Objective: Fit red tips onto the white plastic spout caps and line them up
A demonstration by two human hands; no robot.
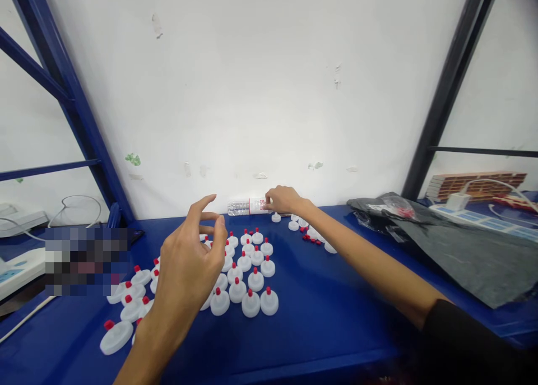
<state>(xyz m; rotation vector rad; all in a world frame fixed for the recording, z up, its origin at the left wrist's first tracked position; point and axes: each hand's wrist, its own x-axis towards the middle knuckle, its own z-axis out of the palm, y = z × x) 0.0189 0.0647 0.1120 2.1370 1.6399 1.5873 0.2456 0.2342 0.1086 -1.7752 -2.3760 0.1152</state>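
My left hand (191,259) hovers over rows of white plastic caps with red tips (251,303). Its thumb and fingers are apart with nothing between them, and it hides some of the caps. Against the wall lies a clear ribbed plastic bottle (239,207) with a white and red label. My right hand (283,199) reaches to the bottle's right end, with thumb and fingers closed on it; the fingertips are small and partly hidden. Near the right wrist are loose white caps (293,226) without tips and a small heap of red tips (310,238).
A black plastic bag (449,250) with a small clear bag (397,207) on it covers the right side. Power strips (490,223) and cables lie at both sides. Blue rack posts (79,110) flank the blue table (311,323); a white wall stands behind.
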